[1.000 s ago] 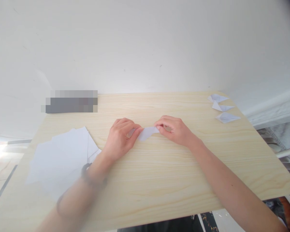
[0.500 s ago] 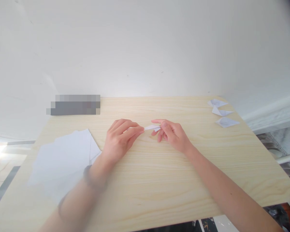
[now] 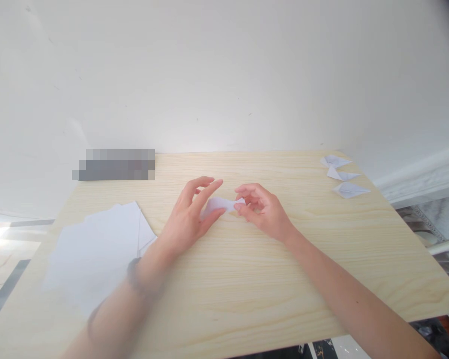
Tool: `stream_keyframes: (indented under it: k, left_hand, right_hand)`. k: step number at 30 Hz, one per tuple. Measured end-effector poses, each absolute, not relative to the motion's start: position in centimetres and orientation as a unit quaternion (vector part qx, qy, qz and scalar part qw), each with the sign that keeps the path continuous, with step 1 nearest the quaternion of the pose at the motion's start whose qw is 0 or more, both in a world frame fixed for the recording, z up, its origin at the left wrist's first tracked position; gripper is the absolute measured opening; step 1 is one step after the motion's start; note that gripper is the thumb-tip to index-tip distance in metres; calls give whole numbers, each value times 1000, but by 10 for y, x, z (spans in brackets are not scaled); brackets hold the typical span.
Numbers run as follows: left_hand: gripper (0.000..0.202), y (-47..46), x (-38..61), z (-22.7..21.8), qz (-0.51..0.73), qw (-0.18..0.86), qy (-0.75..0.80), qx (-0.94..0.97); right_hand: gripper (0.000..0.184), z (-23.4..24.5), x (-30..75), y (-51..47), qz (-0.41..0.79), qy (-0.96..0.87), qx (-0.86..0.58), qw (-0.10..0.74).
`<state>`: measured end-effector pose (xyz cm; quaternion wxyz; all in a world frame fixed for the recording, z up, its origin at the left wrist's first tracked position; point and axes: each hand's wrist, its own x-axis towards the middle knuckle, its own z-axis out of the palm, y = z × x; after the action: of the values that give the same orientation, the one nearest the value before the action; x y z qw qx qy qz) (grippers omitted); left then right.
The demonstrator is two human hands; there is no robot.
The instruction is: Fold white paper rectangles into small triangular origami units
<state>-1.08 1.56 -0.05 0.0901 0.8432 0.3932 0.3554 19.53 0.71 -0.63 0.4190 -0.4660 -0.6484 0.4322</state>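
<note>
Folded white paper piece (image 3: 220, 203) sits between the two hands, over the middle of the pale wood-grain desk (image 3: 254, 284). The right hand (image 3: 268, 210) pinches its right end between thumb and fingers. The left hand (image 3: 187, 215) is spread, fingers raised and apart from the thumb, which lies along the paper's near side. Loose white sheets (image 3: 97, 244) overlap beside the left forearm; three pointed paper folds (image 3: 350, 190) lie near the desk's far right corner.
</note>
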Motion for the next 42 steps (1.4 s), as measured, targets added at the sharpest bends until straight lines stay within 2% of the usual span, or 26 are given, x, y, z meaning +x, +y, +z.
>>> stream_keyframes:
  k: [4,10,19,24,29,34,42]
  left_hand:
    - [22,17,-10,-2,367,30,393,843]
    - [7,17,-12,-1,376,52,371,847]
    - [11,19,-16,-5,392,11,382,837]
    - [13,19,-16,-4,384,16,384,840]
    - [13,18,-13,-1,360,-20,372,855]
    - [11,18,-13,0,338,-2,365,868]
    - [19,15,-13,-1,313,7,335,889]
  right_hand:
    - [13,-7,191,4,403,-661,-451,445]
    - [7,-5,192,2,396,-672,-429,455]
    - [11,-1,194,4,312,-705,-444,457]
    - [10,0,195,5,307,-689,-479,449]
    - [19,-3,196,8,401,-654,-490,414]
    - [25,-2,200,12,511,-595,-473,401]
    - [23,1,203,15,527,-573,-474,413]
